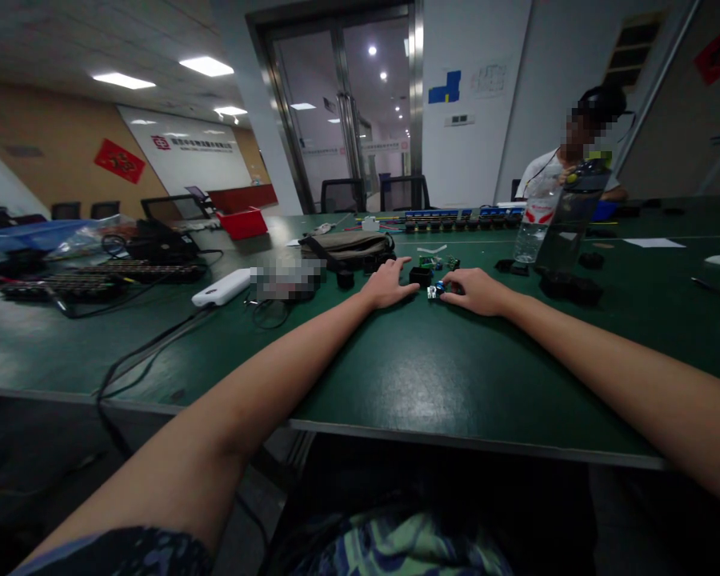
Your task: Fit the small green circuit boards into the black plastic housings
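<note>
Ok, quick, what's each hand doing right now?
Left hand: open, empty, beside a small black box.
Right hand: closed on a small silver-and-blue part.

Left hand (390, 283), right hand (475, 291) pinching small part (434, 292), green table (396, 384)

Left of the glass door (369, 112), a red diamond sign (120, 162) shows 福; lettering (201, 147) on the white panel (177, 170) there and the bottle label (538, 212) rightward are illegible.

a small silver-and-blue metallic-looking part (435, 291) is low at the dark green tabletop (396, 376), silver end left, blue end right; whether it touches is unclear. a small black boxy piece (421, 276) sits just behind it, slightly left.
</note>
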`<state>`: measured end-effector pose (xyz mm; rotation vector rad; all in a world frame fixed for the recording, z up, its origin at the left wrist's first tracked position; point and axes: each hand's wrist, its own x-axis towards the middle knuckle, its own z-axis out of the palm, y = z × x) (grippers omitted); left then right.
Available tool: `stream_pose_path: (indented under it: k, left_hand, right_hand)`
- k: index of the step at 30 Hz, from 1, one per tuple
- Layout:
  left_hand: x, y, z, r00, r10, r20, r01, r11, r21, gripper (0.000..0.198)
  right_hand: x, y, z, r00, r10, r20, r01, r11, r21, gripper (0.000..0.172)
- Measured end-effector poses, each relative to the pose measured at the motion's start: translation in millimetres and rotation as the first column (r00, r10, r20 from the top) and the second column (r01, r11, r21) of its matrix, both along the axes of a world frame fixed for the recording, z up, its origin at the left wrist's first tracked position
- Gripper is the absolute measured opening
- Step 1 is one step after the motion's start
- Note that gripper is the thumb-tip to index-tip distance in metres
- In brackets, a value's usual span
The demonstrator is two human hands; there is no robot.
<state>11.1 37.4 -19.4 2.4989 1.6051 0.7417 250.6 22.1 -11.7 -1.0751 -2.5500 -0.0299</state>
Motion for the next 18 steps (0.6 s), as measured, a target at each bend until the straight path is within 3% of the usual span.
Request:
stream_pose_path:
  k: [6, 18]
  left_hand:
    - [2.2, 4.9, -0.9, 0.997, -0.067, 0.026, 0.067, 0.998, 0.017, 0.046]
    - [-2.4, -1.8, 2.9, 0.964, -0.246, 0.102, 0.231, 0.963, 0.142, 0.035]
  right_hand:
    - [1.7, 0.3, 0.7, 1.000, 0.006, -0.003, -0.006, 1.000, -0.004, 0.028]
    - [1.3, 0.5, 1.2, 1.000, 0.006, 0.015, -0.006, 1.000, 0.024, 0.026]
